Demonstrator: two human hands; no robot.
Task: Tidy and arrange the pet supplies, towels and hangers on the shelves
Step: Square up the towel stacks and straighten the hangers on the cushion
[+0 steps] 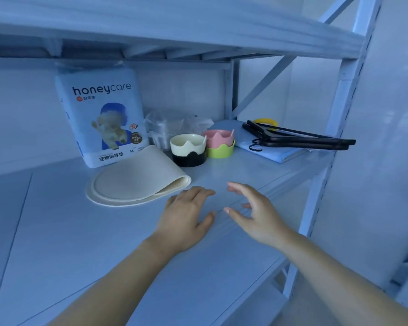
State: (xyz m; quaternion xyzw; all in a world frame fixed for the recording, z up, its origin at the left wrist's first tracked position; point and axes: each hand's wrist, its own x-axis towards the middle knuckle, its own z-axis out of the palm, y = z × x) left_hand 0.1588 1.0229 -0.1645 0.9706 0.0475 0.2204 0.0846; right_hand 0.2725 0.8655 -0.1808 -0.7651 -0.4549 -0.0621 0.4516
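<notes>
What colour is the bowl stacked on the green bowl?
The bowl is pink; head view.

head view | worn, facing forward and down | close to shelf [233, 170] | single view

Pad pack [101, 118] upright at the back left of the shelf [222, 175], folded mat [137, 182] lying just before it, left bowl stack [188, 149] and right bowl stack [219, 143] side by side to its right, plastic bag [167, 123] behind them, folded towel [269, 150] farther right, hangers [299, 138] on the towel.
</notes>
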